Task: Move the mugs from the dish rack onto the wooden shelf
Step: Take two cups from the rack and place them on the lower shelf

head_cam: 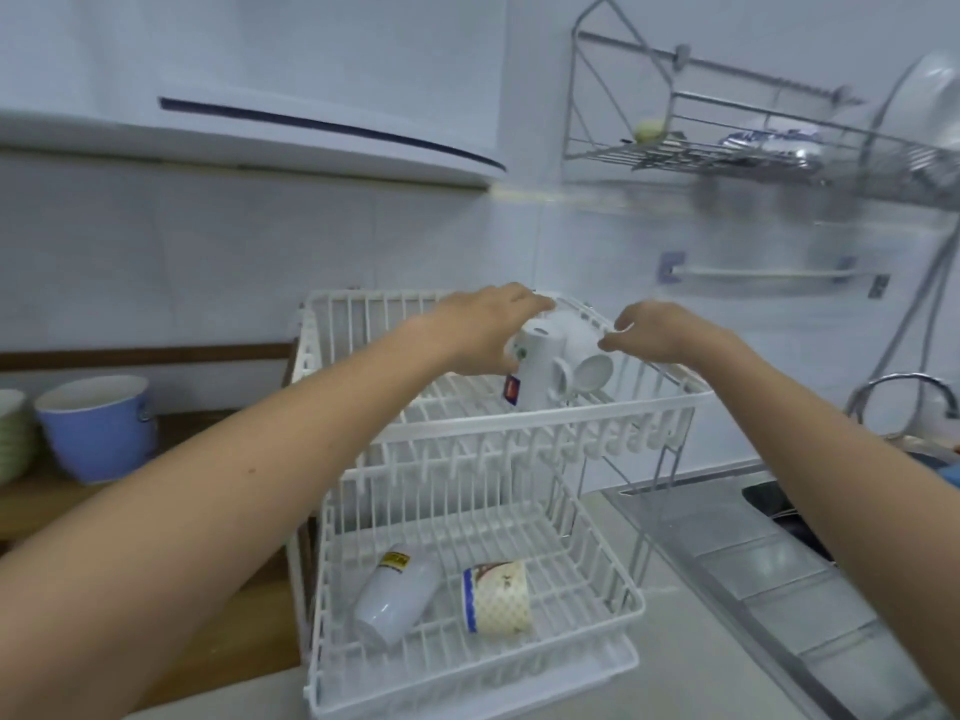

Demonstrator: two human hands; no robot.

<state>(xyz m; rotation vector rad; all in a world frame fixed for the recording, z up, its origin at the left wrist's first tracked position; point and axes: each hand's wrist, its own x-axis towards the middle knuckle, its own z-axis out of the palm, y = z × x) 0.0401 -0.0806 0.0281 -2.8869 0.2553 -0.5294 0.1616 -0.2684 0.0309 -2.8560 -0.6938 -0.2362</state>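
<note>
A white two-tier dish rack (519, 426) stands on the counter. On its upper tier a tall white mug (540, 363) with a red label stands upright, and my left hand (483, 330) is closed over its top and left side. Right beside it a second white mug (589, 363) lies tilted with its base toward me. My right hand (660, 332) hovers at its right, curled fingertips touching it without a grip. On the lower tier lie a white tumbler (395, 595) with a yellow label and a patterned mug (496, 597). The wooden shelf (41, 504) is at the left.
A blue mug (98, 428) and green bowls (13, 433) stand on the wooden shelf. A steel sink and drainboard (753, 553) lie to the right, with a tap (904, 389) behind. A metal wall rack (727, 142) hangs above.
</note>
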